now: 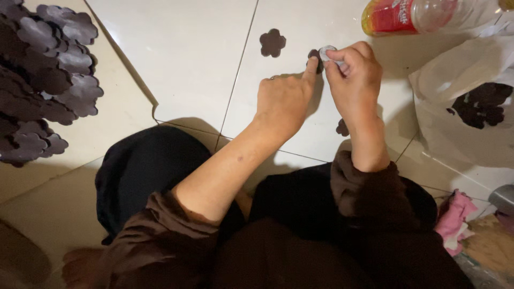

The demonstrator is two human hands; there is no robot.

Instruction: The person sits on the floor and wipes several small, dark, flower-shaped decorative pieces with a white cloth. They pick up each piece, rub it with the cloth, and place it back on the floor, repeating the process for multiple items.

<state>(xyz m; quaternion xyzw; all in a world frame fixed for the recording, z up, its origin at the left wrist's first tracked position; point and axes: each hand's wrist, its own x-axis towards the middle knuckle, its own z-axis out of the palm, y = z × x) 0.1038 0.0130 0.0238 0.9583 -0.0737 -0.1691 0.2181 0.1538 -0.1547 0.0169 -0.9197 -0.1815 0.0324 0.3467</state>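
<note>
A glossy white tiled floor [182,48] with thin grout lines fills the view, with broad open tile at the top centre. A large heap of dark flower-shaped cut-outs [43,80] crowds the left edge; a white plastic bag [455,107] and one clear plastic bottle with a red label [423,15] line the right. One loose dark flower cut-out [272,43] lies alone. The left hand [284,101] presses its forefinger on a small dark flower piece [315,58]. The right hand [353,80] pinches a small white scrap [325,52] against it.
</note>
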